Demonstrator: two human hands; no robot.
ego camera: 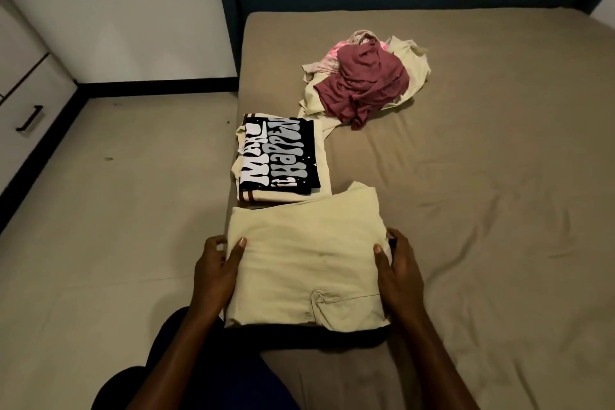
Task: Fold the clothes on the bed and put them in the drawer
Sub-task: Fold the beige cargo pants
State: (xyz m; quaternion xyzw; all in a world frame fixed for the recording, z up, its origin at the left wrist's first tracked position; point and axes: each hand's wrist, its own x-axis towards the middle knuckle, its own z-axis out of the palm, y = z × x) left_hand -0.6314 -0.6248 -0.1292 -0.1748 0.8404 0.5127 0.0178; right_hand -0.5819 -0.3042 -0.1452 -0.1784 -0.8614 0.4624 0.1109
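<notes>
1. Left hand [213, 271] & right hand [397, 271] are gripping opposite side edges of the folded cream garment [307, 263], at bed [482, 210] edge.
2. Folded stack [283, 160] is lying just beyond the grip; I'd be keeping both sides level when lifting.

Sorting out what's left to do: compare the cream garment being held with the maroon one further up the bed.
The cream garment is folded flat into a neat rectangle; the maroon garment lies crumpled. The left hand and right hand grip the cream one's sides; nothing touches the maroon one, which sits on a pile of other clothes. Both are on the bed.
</notes>
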